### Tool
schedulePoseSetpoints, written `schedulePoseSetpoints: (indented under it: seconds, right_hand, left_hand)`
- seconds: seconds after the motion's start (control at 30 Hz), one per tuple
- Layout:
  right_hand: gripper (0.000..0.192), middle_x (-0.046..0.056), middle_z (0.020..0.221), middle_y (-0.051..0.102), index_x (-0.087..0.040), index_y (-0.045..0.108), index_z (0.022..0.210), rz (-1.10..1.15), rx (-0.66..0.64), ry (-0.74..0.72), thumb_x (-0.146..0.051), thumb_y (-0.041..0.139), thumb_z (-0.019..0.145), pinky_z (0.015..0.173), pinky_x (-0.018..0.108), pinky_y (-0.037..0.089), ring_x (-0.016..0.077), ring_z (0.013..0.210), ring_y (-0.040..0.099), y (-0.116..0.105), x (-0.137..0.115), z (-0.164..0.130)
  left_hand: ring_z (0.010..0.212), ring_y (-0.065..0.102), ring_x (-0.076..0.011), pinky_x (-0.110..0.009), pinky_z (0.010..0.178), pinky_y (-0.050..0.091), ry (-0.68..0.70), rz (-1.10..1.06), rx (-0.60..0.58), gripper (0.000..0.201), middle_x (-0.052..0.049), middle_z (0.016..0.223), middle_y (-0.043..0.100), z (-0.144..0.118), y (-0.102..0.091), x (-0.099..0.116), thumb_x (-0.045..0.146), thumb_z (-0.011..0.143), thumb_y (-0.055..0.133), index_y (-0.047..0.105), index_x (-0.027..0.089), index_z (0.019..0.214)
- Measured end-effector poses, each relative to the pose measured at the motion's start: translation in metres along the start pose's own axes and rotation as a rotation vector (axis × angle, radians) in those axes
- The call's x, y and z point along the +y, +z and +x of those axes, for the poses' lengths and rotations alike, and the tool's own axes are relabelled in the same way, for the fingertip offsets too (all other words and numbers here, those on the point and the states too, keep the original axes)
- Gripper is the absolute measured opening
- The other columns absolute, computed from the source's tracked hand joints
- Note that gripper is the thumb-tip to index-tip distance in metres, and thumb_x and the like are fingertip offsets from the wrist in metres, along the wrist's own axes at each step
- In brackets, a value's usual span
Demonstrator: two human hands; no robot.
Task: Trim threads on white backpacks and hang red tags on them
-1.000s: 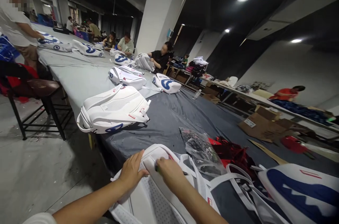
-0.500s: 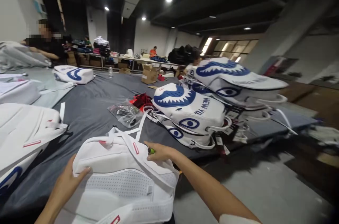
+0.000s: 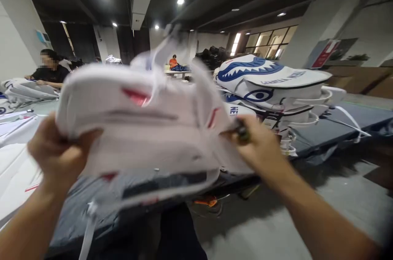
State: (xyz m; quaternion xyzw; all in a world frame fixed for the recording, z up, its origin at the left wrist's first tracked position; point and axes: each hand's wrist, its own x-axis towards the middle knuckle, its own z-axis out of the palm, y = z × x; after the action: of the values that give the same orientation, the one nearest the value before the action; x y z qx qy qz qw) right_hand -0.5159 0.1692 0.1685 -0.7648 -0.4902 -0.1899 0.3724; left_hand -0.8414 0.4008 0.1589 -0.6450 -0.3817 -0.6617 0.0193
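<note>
A white backpack (image 3: 144, 125) with small red tags is lifted in the air in front of me, blurred by motion. My left hand (image 3: 57, 151) grips its left side. My right hand (image 3: 260, 145) grips its right side and also pinches a small dark, green-tipped object (image 3: 242, 133). The backpack's straps hang below and fly up above it. It hides much of the dark grey table (image 3: 346, 123) behind it.
A stack of white backpacks with blue shark faces (image 3: 273, 84) stands on the table to the right. More white bags (image 3: 21, 92) lie at the left, where a seated person in black (image 3: 49, 71) works. Concrete floor (image 3: 276, 219) lies below right.
The backpack lay flat on the table under both hands; now both hands have lifted it up off the table toward my face. My view has kept turning right.
</note>
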Motion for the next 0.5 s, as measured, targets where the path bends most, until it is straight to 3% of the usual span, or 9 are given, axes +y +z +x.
schedulePoseSetpoints:
  seconds: [0.03, 0.07, 0.13, 0.2, 0.23, 0.3, 0.37, 0.4, 0.5]
  right_hand:
    - [0.036, 0.01, 0.109, 0.064, -0.017, 0.057, 0.118, -0.095, 0.198, -0.035, -0.041, 0.059, 0.092, 0.084, 0.037, 0.046, 0.0226, 0.097, 0.06, -0.019, 0.0, 0.017]
    - [0.044, 0.012, 0.113, 0.062, -0.015, 0.056, 0.121, -0.184, 0.358, -0.073, -0.048, 0.058, 0.093, 0.089, 0.04, 0.045, 0.0247, 0.103, 0.059, -0.034, 0.0, 0.033]
    - [0.053, 0.017, 0.12, 0.059, -0.011, 0.053, 0.126, -0.341, 0.588, -0.173, -0.054, 0.052, 0.094, 0.097, 0.045, 0.041, 0.0279, 0.115, 0.054, -0.045, 0.008, 0.061]
    - [0.049, 0.02, 0.127, 0.056, -0.009, 0.049, 0.128, -0.466, 0.683, -0.273, -0.047, 0.045, 0.098, 0.102, 0.049, 0.037, 0.03, 0.123, 0.05, -0.033, 0.029, 0.079]
    - [0.046, 0.022, 0.131, 0.054, -0.008, 0.048, 0.13, -0.525, 0.691, -0.301, -0.042, 0.042, 0.099, 0.103, 0.05, 0.036, 0.031, 0.126, 0.048, -0.02, 0.045, 0.085]
    - [0.038, 0.025, 0.138, 0.051, -0.008, 0.049, 0.129, -0.632, 0.657, -0.262, -0.031, 0.039, 0.1, 0.1, 0.051, 0.036, 0.034, 0.13, 0.044, 0.016, 0.082, 0.086]
    - [0.031, 0.027, 0.133, 0.056, -0.01, 0.058, 0.119, -0.714, 0.501, -0.152, -0.024, 0.038, 0.1, 0.089, 0.048, 0.039, 0.0349, 0.122, 0.05, 0.056, 0.121, 0.075]
    - [0.029, 0.027, 0.127, 0.059, -0.012, 0.061, 0.112, -0.73, 0.378, -0.113, -0.023, 0.037, 0.1, 0.082, 0.045, 0.039, 0.0338, 0.115, 0.054, 0.074, 0.138, 0.068]
    - [0.032, 0.025, 0.11, 0.063, -0.018, 0.067, 0.094, -0.697, 0.013, -0.149, -0.017, 0.034, 0.099, 0.069, 0.041, 0.034, 0.0292, 0.099, 0.059, 0.121, 0.164, 0.052]
  left_hand:
    - [0.099, 0.069, -0.032, -0.053, 0.081, 0.059, 0.115, -0.098, 0.087, 0.086, -0.005, 0.105, 0.069, 0.026, 0.029, 0.026, 0.08, 0.068, 0.063, 0.059, 0.014, 0.124]
    - [0.119, 0.061, -0.0306, -0.053, 0.096, 0.052, 0.199, -0.14, 0.073, 0.091, -0.009, 0.126, 0.06, 0.046, 0.059, 0.049, 0.076, 0.082, 0.052, 0.043, 0.005, 0.138]
    - [0.141, 0.04, -0.0311, -0.052, 0.11, 0.035, 0.294, -0.138, -0.023, 0.088, -0.021, 0.15, 0.038, 0.063, 0.111, 0.078, 0.064, 0.097, 0.036, 0.017, -0.006, 0.147]
    - [0.15, 0.027, -0.03, -0.049, 0.118, 0.029, 0.324, -0.128, -0.241, 0.079, -0.022, 0.158, 0.029, 0.046, 0.146, 0.082, 0.054, 0.1, 0.04, 0.014, 0.0, 0.152]
    - [0.15, 0.028, -0.0284, -0.048, 0.12, 0.03, 0.338, -0.159, -0.386, 0.073, -0.019, 0.159, 0.032, 0.025, 0.157, 0.074, 0.049, 0.1, 0.045, 0.019, 0.005, 0.153]
    - [0.147, 0.036, -0.0265, -0.046, 0.12, 0.035, 0.376, -0.221, -0.723, 0.066, -0.014, 0.157, 0.04, -0.032, 0.164, 0.037, 0.042, 0.096, 0.055, 0.032, 0.014, 0.152]
    - [0.145, 0.041, -0.0274, -0.047, 0.119, 0.036, 0.315, -0.183, -0.986, 0.064, -0.014, 0.155, 0.043, -0.097, 0.152, -0.019, 0.038, 0.09, 0.063, 0.043, 0.019, 0.148]
    - [0.143, 0.044, -0.0272, -0.047, 0.118, 0.037, 0.217, -0.122, -1.088, 0.061, -0.014, 0.154, 0.045, -0.128, 0.139, -0.05, 0.036, 0.089, 0.064, 0.048, 0.019, 0.145]
    - [0.136, 0.052, -0.028, -0.045, 0.114, 0.043, -0.135, 0.142, -1.151, 0.05, -0.015, 0.146, 0.054, -0.198, 0.077, -0.136, 0.031, 0.084, 0.064, 0.061, 0.018, 0.132]
